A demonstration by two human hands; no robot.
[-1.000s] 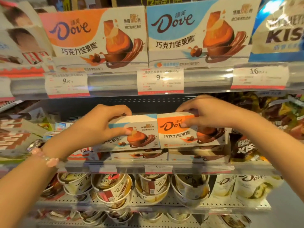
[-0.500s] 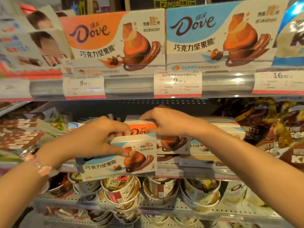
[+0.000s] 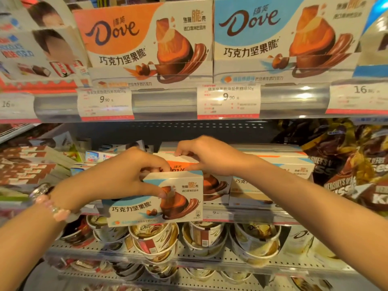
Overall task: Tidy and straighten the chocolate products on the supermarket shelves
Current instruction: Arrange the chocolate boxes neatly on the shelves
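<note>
The chocolate boxes (image 3: pixel 155 198) look like smooth printed cardboard with a slight sheen. The shelf rail (image 3: pixel 165 102) is glossy clear plastic; the price tags (image 3: pixel 228 100) are matt paper. The bags (image 3: pixel 344 164) are shiny, crinkled foil.

The left hand (image 3: pixel 117 177) grips a blue Dove box (image 3: pixel 159 202), held out in front of the middle shelf (image 3: pixel 252 217). At two o'clock of it, the right hand (image 3: pixel 210 156) pinches the top edge of an orange Dove box (image 3: pixel 178 164) on the shelf. Chocolate cups (image 3: pixel 155 240) sit below at six o'clock.
</note>
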